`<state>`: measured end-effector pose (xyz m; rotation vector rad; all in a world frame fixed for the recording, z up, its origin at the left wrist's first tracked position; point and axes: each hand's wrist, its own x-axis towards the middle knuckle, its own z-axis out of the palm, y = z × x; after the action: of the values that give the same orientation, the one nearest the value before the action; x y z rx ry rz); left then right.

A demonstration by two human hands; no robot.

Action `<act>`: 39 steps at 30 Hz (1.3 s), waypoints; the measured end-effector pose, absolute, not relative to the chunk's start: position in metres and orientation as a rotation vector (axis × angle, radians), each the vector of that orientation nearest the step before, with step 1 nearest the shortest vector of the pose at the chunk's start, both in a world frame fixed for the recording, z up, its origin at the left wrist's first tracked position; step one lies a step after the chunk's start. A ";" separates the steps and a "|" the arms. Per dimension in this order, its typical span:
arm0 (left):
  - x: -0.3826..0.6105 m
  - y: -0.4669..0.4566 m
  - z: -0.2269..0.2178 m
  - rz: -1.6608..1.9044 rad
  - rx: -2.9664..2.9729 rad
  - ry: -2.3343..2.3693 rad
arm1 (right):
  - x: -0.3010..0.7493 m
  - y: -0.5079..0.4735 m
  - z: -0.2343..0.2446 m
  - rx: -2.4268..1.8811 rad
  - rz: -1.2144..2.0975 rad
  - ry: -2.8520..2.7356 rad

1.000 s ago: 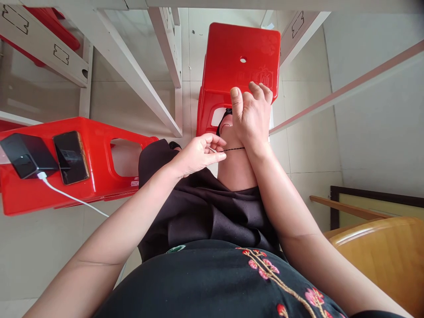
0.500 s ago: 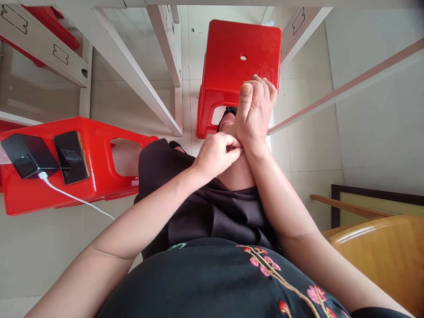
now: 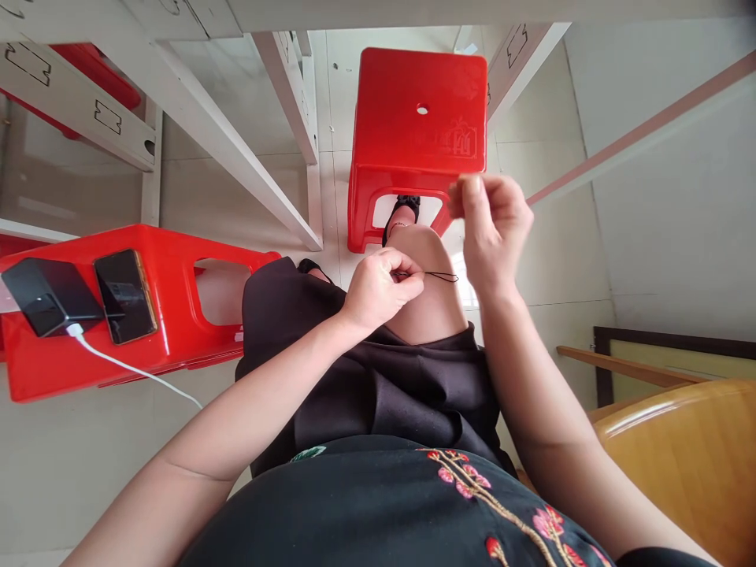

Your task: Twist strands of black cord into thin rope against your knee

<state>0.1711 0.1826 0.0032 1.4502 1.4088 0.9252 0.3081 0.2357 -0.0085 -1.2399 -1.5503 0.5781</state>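
My left hand (image 3: 381,287) is closed in a pinch over my bare knee (image 3: 428,295), holding one end of a thin black cord (image 3: 442,276) that sticks out to the right. My right hand (image 3: 493,228) is raised to the right of the knee, fingers curled together with the thumb up; I cannot make out anything in it. It is apart from the cord. My lap is covered by a black skirt (image 3: 366,378).
A red plastic stool (image 3: 416,130) stands ahead of my knee, my foot under it. Another red stool (image 3: 177,315) at left carries a phone (image 3: 125,295) and a black power bank (image 3: 44,295) with a white cable. White table legs cross the floor; a wooden chair (image 3: 679,441) sits at right.
My right hand has lifted off the left hand and moved right, away from the knee. The left hand stays pinched on the cord, whose free end now shows.
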 end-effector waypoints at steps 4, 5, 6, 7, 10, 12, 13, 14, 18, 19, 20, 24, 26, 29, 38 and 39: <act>0.168 0.180 0.004 0.936 1.365 1.375 | 0.324 0.189 0.010 -1.302 0.556 -1.857; 0.168 0.179 0.005 0.937 1.335 1.371 | 0.325 0.181 0.011 -1.321 0.500 -1.915; 0.167 0.178 0.005 0.939 1.306 1.369 | 0.325 0.175 0.010 -1.331 0.433 -1.963; 0.167 0.177 0.006 0.944 1.278 1.369 | 0.325 0.172 0.008 -1.329 0.364 -1.999; 0.167 0.173 0.009 0.971 1.201 1.357 | 0.325 0.167 -0.001 -1.288 0.193 -2.062; 0.168 0.171 0.012 0.980 1.147 1.343 | 0.325 0.165 -0.006 -1.280 0.061 -2.054; 0.168 0.169 0.013 0.982 1.117 1.338 | 0.325 0.164 -0.008 -1.269 -0.004 -2.037; 0.168 0.168 0.014 0.984 1.085 1.333 | 0.325 0.163 -0.008 -1.254 -0.065 -2.013; 0.170 0.166 0.019 0.965 0.956 1.308 | 0.321 0.159 -0.009 -1.208 -0.197 -1.918; 0.170 0.166 0.021 0.948 0.931 1.306 | 0.319 0.159 -0.009 -1.220 -0.192 -1.918; 0.171 0.165 0.022 0.928 0.909 1.310 | 0.318 0.158 -0.009 -1.241 -0.176 -1.925; 0.174 0.165 0.030 0.867 0.819 1.343 | 0.316 0.157 -0.010 -1.321 -0.100 -1.940; 0.174 0.166 0.034 0.860 0.741 1.339 | 0.317 0.156 -0.008 -1.328 -0.070 -1.940; 0.173 0.170 0.036 0.858 0.570 1.296 | 0.319 0.154 -0.005 -1.296 -0.059 -1.975; 0.173 0.171 0.029 0.786 0.324 1.193 | 0.339 0.140 0.008 -1.093 0.037 -2.216; 0.173 0.171 0.029 0.779 0.319 1.185 | 0.343 0.138 0.009 -1.071 0.066 -2.242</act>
<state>0.1730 0.1708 0.0287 0.3189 1.1851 0.7793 0.3426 0.1382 0.0095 -1.0706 -2.2417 0.0655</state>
